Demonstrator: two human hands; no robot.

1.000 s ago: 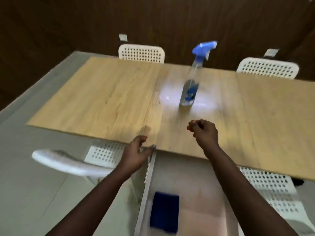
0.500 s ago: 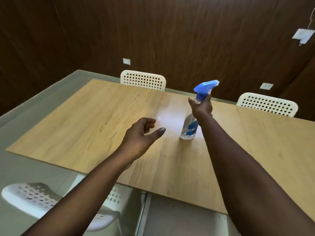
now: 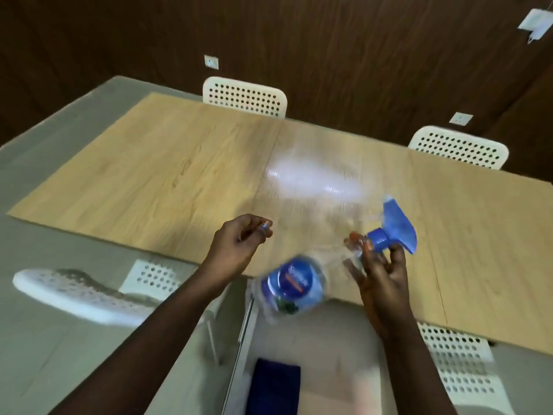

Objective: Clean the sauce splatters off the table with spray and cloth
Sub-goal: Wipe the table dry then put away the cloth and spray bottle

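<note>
My right hand [image 3: 378,271] grips the neck of a clear spray bottle [image 3: 291,284] just below its blue trigger head [image 3: 395,227]. The bottle is off the table and tilted, its blue-labelled base swung toward me and blurred by motion. My left hand [image 3: 239,244] hovers over the near edge of the wooden table [image 3: 167,175], fingers loosely curled and holding nothing. A dark blue cloth [image 3: 273,384] lies low in the view, below the table edge, between my arms. A pale glare patch [image 3: 311,181] shows on the tabletop; I make out no sauce marks.
White perforated chairs stand at the far side [image 3: 244,97] [image 3: 460,146], at the near left [image 3: 89,292] and at the near right [image 3: 460,369]. A dark wood-panelled wall [image 3: 299,40] runs behind the table. Grey floor lies to the left.
My right hand has lifted the bottle off the table and pulled it toward me, tipping it. My left hand has drawn back to the near edge. The camera has tilted downward.
</note>
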